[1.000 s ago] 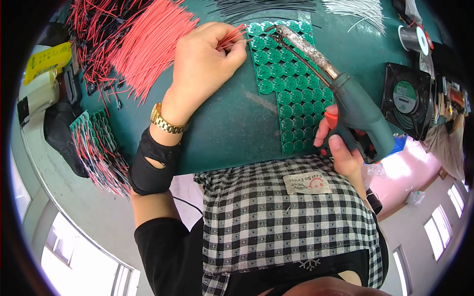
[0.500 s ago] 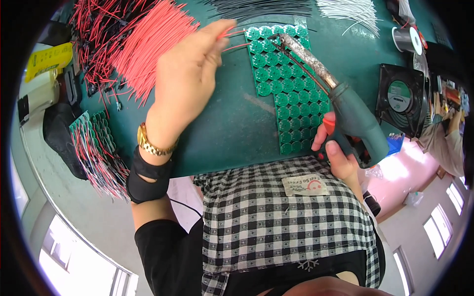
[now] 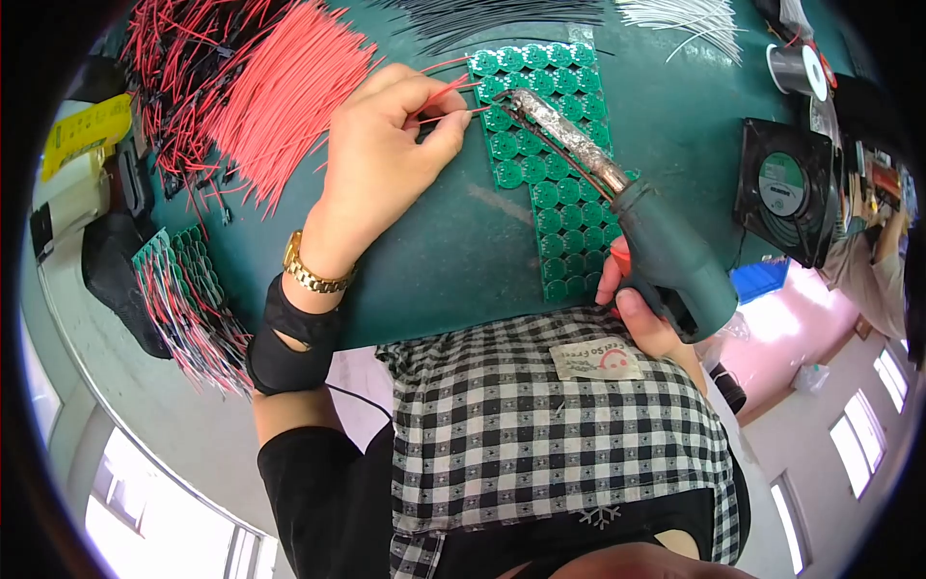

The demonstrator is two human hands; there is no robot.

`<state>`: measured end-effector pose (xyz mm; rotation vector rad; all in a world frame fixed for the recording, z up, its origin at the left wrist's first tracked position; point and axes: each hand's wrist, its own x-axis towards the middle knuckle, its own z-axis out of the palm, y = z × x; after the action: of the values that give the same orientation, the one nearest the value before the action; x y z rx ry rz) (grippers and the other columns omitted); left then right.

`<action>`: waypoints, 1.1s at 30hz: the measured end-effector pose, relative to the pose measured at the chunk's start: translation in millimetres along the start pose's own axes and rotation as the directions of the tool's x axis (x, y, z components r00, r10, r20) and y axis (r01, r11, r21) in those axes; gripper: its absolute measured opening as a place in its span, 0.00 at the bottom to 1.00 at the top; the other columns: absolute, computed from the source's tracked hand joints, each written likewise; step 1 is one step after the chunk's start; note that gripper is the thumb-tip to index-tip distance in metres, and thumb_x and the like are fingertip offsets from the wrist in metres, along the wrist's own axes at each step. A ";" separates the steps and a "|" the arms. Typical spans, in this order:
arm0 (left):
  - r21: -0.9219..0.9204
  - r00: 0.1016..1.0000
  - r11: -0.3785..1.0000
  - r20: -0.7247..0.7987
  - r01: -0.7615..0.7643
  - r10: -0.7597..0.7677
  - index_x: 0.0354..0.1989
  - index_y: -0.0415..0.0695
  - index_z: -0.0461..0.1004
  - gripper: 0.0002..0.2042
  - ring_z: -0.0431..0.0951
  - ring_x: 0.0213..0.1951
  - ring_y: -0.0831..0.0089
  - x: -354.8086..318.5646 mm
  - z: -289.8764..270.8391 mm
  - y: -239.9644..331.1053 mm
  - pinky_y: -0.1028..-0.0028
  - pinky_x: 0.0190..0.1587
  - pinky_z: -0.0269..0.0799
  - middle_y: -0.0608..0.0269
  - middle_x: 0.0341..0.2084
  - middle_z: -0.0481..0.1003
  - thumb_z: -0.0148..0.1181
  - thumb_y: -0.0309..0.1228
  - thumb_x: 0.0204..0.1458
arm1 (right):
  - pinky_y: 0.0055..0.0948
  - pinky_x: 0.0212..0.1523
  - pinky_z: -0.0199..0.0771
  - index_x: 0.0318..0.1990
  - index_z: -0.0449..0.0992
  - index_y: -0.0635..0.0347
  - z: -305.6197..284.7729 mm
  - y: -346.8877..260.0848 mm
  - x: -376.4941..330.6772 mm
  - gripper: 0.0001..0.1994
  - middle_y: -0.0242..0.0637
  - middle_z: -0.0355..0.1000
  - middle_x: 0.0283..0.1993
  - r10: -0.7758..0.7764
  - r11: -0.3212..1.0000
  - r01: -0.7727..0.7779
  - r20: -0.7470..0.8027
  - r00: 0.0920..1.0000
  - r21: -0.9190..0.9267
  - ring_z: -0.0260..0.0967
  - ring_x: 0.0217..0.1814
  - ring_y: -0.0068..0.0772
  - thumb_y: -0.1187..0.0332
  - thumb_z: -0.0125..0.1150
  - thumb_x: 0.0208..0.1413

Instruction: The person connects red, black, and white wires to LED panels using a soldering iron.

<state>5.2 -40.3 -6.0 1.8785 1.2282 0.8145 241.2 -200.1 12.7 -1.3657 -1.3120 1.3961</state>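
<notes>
My left hand (image 3: 381, 154) is closed, pinching thin red wires (image 3: 478, 111) between thumb and fingers. One wire end reaches the left edge of a green panel of round circuit boards (image 3: 569, 217), at the third row from the far side. Red wires also stand out from the rows above it. My right hand (image 3: 629, 299) is wrapped round the grip of a dark green soldering gun (image 3: 675, 256) with a red trigger. Its scorched metal barrel points far left, and the tip hovers at or just above the panel beside that wire end; contact cannot be made out.
Loose red wires (image 3: 285, 96) lie in a heap at far left, beside tangled red and black ones (image 3: 183, 87). Black wires (image 3: 502, 19) and white wires (image 3: 685, 21) lie at the back. A solder spool (image 3: 799, 72) and a black fan (image 3: 786, 188) stand right. Wired boards (image 3: 188, 289) sit left.
My left hand has come nearer and to the right, bringing a red wire to the panel's third row. The soldering gun has shifted left and nearer, its tip now close to that wire.
</notes>
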 end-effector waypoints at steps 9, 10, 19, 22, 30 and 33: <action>-0.037 0.999 0.998 0.024 0.048 -0.047 0.24 0.38 0.74 0.04 0.67 0.19 0.80 -2.8 -1.6 -3.0 0.81 0.23 0.65 0.66 0.20 0.70 0.61 0.22 0.39 | 0.28 0.30 0.73 0.28 0.77 0.59 1.7 -8.6 2.7 0.03 0.32 0.74 0.24 0.024 0.988 -0.039 -0.097 0.995 -0.151 0.73 0.24 0.31 0.75 0.60 0.42; -0.037 0.999 0.998 0.022 0.049 -0.048 0.24 0.38 0.74 0.04 0.67 0.19 0.80 -3.0 -1.6 -3.3 0.81 0.23 0.65 0.66 0.20 0.70 0.61 0.22 0.39 | 0.28 0.30 0.73 0.28 0.77 0.59 1.4 -7.9 3.0 0.04 0.32 0.74 0.25 0.022 0.985 -0.034 -0.073 0.997 -0.169 0.73 0.25 0.31 0.74 0.60 0.42; 0.023 1.000 1.000 0.017 0.008 -0.009 0.24 0.38 0.75 0.04 0.68 0.19 0.79 -1.0 -0.1 -3.3 0.80 0.23 0.66 0.65 0.20 0.70 0.61 0.23 0.38 | 0.24 0.29 0.66 0.44 0.66 0.64 -1.2 -9.2 0.7 0.19 0.39 0.67 0.29 0.144 0.989 -0.143 0.034 0.989 -0.039 0.65 0.28 0.27 0.60 0.57 0.50; 0.031 1.000 1.000 -0.001 -0.004 0.004 0.24 0.39 0.75 0.03 0.70 0.20 0.77 0.2 1.4 -3.9 0.78 0.25 0.68 0.63 0.20 0.71 0.61 0.23 0.38 | 0.24 0.28 0.67 0.49 0.64 0.65 4.1 -9.1 -1.7 0.23 0.41 0.68 0.29 0.121 0.982 -0.107 -0.081 0.989 0.153 0.65 0.27 0.28 0.60 0.58 0.50; 0.025 0.999 0.999 -0.030 -0.042 0.043 0.22 0.37 0.73 0.03 0.66 0.18 0.81 0.6 -2.3 -5.7 0.80 0.22 0.64 0.64 0.18 0.68 0.61 0.23 0.42 | 0.24 0.25 0.68 0.52 0.62 0.67 3.8 1.8 -4.1 0.27 0.42 0.68 0.29 0.037 0.950 0.032 -0.213 0.976 0.311 0.66 0.25 0.30 0.59 0.60 0.49; 0.028 0.998 0.998 -0.014 -0.062 0.063 0.22 0.37 0.73 0.03 0.68 0.19 0.78 0.4 -2.8 -6.3 0.78 0.23 0.65 0.62 0.19 0.69 0.60 0.22 0.41 | 0.25 0.25 0.68 0.52 0.62 0.66 -0.8 5.0 -5.1 0.25 0.41 0.68 0.29 -0.020 0.968 0.070 -0.206 0.978 0.241 0.67 0.25 0.29 0.62 0.59 0.50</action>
<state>0.2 -37.6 -9.8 1.9442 1.2005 0.8509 243.3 -205.8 8.8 -1.2638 -0.9943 1.3029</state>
